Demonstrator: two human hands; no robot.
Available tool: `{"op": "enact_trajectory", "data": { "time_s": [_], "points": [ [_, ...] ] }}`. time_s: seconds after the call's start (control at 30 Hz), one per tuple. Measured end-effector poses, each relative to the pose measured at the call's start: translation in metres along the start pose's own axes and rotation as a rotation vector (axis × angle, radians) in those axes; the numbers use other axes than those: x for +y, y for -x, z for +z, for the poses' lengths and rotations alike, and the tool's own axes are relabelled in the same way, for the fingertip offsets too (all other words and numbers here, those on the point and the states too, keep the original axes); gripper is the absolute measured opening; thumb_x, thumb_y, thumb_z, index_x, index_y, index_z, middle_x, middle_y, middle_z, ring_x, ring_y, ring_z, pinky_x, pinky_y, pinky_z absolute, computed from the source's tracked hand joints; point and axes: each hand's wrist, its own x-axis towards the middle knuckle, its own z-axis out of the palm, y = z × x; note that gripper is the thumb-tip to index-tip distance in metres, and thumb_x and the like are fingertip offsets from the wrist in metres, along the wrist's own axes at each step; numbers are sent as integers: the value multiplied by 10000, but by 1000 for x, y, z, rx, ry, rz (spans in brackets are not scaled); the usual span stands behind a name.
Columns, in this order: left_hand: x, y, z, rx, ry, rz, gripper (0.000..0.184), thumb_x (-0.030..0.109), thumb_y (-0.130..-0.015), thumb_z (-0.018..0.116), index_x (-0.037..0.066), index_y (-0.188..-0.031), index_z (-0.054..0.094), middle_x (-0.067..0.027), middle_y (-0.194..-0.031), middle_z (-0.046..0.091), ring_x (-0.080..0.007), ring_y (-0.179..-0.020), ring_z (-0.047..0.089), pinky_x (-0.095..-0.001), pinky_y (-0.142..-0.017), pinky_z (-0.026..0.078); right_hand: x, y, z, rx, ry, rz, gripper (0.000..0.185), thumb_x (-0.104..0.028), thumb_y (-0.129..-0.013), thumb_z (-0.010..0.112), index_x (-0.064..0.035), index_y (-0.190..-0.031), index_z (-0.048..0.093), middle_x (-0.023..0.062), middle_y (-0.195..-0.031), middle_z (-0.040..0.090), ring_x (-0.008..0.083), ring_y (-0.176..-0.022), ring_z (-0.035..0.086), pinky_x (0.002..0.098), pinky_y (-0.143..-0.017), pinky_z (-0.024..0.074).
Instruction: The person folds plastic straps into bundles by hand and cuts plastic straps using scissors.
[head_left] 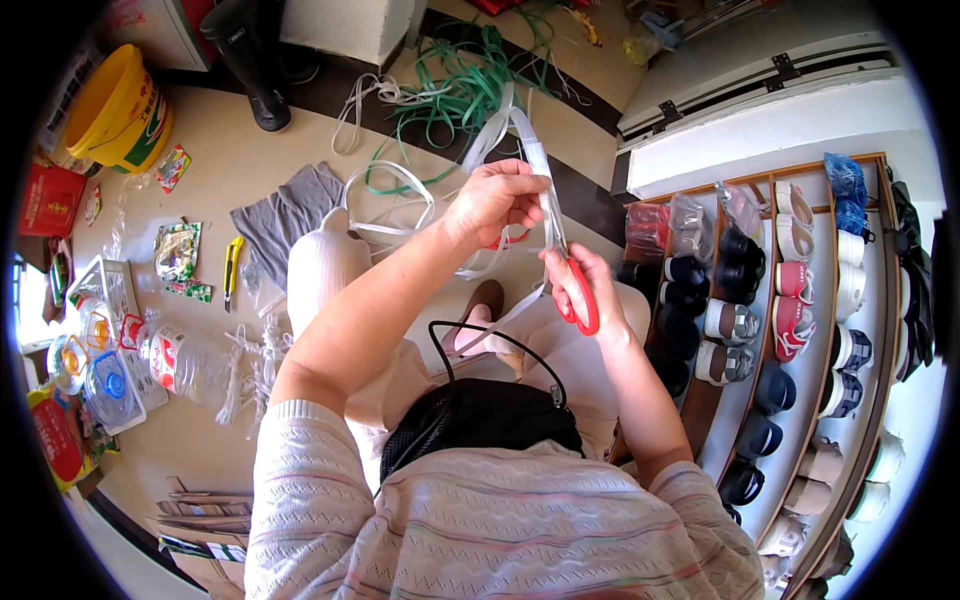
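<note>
My right hand (pixel 590 282) is closed round the red handles of a pair of scissors (pixel 582 298). The blades point away from me, up along a white plastic strap (pixel 533 150). My left hand (pixel 497 205) pinches that strap beside the blades. From there the strap loops to the floor, toward a tangle of green strapping (pixel 465 75). Another length of white strap (pixel 400 225) curls below my left forearm. Whether the blades are parted or closed on the strap, I cannot make out.
A shoe rack (pixel 765 330) filled with shoes stands close on my right. A yellow bucket (pixel 122 110), a yellow utility knife (pixel 232 272), a grey cloth (pixel 290 215) and plastic bottles (pixel 180 360) lie to the left. Black boots (pixel 250 60) stand ahead. A black bag (pixel 480 420) rests on my lap.
</note>
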Motion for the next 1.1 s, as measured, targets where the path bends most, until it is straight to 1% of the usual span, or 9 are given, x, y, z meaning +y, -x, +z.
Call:
{"op": "enact_trajectory", "data": {
  "time_s": [0.27, 0.37, 0.47, 0.57, 0.67, 0.77, 0.87, 1.0, 1.1],
  "points": [
    [11, -13, -12, -42, 16, -42, 107, 127, -806, 615, 30, -794, 571, -64, -638, 591, -132, -450, 549, -234, -404, 439, 2, 5, 4, -2, 56, -27, 341, -380, -813, 648, -61, -774, 536, -72, -514, 401, 17, -389, 346, 189, -335, 247],
    [6, -11, -9, -46, -8, -32, 103, 124, -809, 614, 29, -818, 577, -70, -659, 605, -129, -452, 556, -233, -414, 454, 4, 3, -1, -31, 96, 14, 287, -287, -865, 597, -9, -917, 549, -30, -591, 436, 34, -398, 373, 181, -353, 295],
    [5, -7, -6, -52, 1, -30, 108, 124, -811, 615, 26, -844, 582, -71, -668, 610, -129, -458, 564, -236, -425, 467, 5, 1, -1, -1, 25, 7, 332, -376, -817, 644, -63, -791, 535, -72, -511, 393, 18, -379, 334, 188, -330, 234],
    [2, -4, -3, -42, 3, -52, 118, 133, -822, 610, 25, -863, 586, -67, -663, 607, -134, -466, 567, -237, -429, 461, 4, 1, -2, -3, 2, 19, 330, -375, -822, 639, -62, -806, 537, -71, -513, 392, 18, -382, 337, 188, -333, 238],
    [-1, -2, 0, -51, -15, -72, 142, 165, -846, 593, 33, -899, 596, -56, -659, 606, -140, -475, 565, -242, -424, 423, -3, 2, -5, -34, 68, 18, 313, -296, -872, 584, 6, -943, 543, -30, -579, 421, 29, -410, 372, 179, -361, 297],
    [-2, -1, 2, -55, -9, -97, 144, 170, -852, 587, 37, -904, 602, -52, -663, 607, -139, -476, 567, -245, -427, 416, -3, 1, -6, -27, 63, 10, 309, -292, -871, 587, 6, -942, 544, -31, -574, 416, 30, -412, 372, 179, -363, 298],
    [-1, 0, 2, -96, -27, -96, 205, 235, -858, 584, 37, -902, 605, -50, -675, 602, -137, -487, 553, -245, -430, 398, -6, 2, -5, -26, 38, 19, 300, -286, -868, 592, 3, -935, 547, -30, -567, 419, 31, -413, 375, 179, -364, 299],
    [7, -5, -1, -58, -20, -141, 351, 359, -866, 546, 13, -895, 599, -44, -670, 570, -135, -490, 490, -247, -426, 365, -4, 2, -2, -13, 30, -16, 309, -353, -826, 640, -56, -824, 553, -69, -528, 408, 13, -396, 347, 177, -338, 253],
    [8, -13, -10, -85, 99, -153, 293, 304, -854, 573, 13, -862, 611, -27, -617, 530, -121, -501, 504, -250, -418, 382, -3, 1, -3, -16, 39, -17, 308, -352, -822, 645, -58, -820, 553, -71, -527, 406, 11, -394, 344, 177, -337, 250]
  ]
}}
